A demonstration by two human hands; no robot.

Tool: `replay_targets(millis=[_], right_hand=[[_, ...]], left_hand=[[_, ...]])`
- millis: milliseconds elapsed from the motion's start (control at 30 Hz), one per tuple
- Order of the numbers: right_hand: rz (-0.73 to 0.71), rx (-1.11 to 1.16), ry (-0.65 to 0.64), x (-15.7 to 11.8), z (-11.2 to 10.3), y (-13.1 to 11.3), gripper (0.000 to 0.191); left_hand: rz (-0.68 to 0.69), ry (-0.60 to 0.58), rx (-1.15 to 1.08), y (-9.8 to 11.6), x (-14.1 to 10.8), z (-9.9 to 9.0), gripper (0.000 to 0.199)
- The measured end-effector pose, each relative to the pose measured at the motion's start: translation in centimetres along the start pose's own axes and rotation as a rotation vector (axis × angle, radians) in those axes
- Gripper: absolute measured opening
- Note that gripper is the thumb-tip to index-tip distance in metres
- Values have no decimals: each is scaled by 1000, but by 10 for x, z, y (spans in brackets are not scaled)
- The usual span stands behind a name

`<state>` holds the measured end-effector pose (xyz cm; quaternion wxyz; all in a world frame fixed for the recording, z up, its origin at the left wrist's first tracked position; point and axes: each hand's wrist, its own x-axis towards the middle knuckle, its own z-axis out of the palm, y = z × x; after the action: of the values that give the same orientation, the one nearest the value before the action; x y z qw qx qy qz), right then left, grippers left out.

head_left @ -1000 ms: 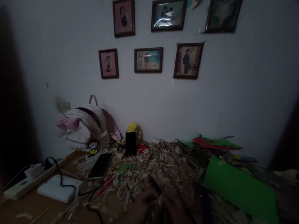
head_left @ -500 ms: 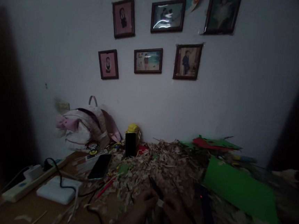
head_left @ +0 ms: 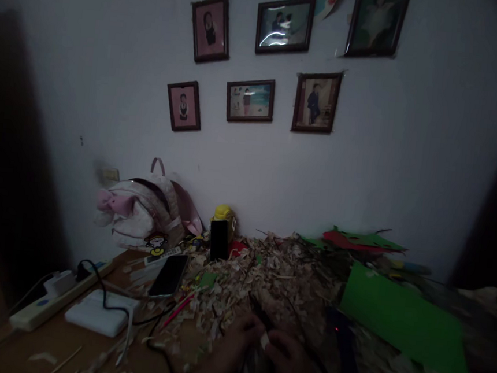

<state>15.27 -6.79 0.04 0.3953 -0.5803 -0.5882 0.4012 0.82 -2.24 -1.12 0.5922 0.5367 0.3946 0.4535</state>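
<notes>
From the head camera I can see the left grip (head_left: 241, 341) and the right grip (head_left: 290, 361) low in the frame, close together, with a small pale scrap (head_left: 264, 342) between them. A thin dark tool (head_left: 259, 312), too dim for me to identify, lies with its long axis slanting from upper left down to lower right and ends at the grips. The left grip is the nearer of the two to it. Both grips look curled, but I cannot tell whether either is closed on the scrap or the tool. Around them on the table (head_left: 43, 348) spreads a heap of wood shavings (head_left: 275, 276), with a green card sheet (head_left: 402, 322) off to the right. Against the frame half a second ago, the grips sit slightly lower, the scrap shows more clearly, and the whole scene has shifted a little rightward in my view.
</notes>
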Motion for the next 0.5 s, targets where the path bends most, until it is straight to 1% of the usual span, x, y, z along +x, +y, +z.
replay_targets(millis=[100,167,267,333,367,400,433,500], right_hand=[[-31,36,8,-5,1,-8,34],[-26,44,5,-6,0,-11,32],[6,10,1,-1,-3,-6,30],[-5,4,20,5,-6,-1,29],[-22,15,56,9,-7,2,29],[-43,33,111,12,-9,4,29],[-67,50,177,15,-10,5,32],[-109,48,318,19,-13,8,40]], left_hand=[[-31,-38,-25,-6,0,-1,34],[-37,-28,8,-8,-1,1,35],[-4,12,103,-5,1,1,37],[35,35,249,4,4,-4,35],[55,51,343,10,7,-9,34],[80,72,563,16,9,-15,35],[86,100,678,23,12,-22,32],[87,143,800,33,17,-39,26]])
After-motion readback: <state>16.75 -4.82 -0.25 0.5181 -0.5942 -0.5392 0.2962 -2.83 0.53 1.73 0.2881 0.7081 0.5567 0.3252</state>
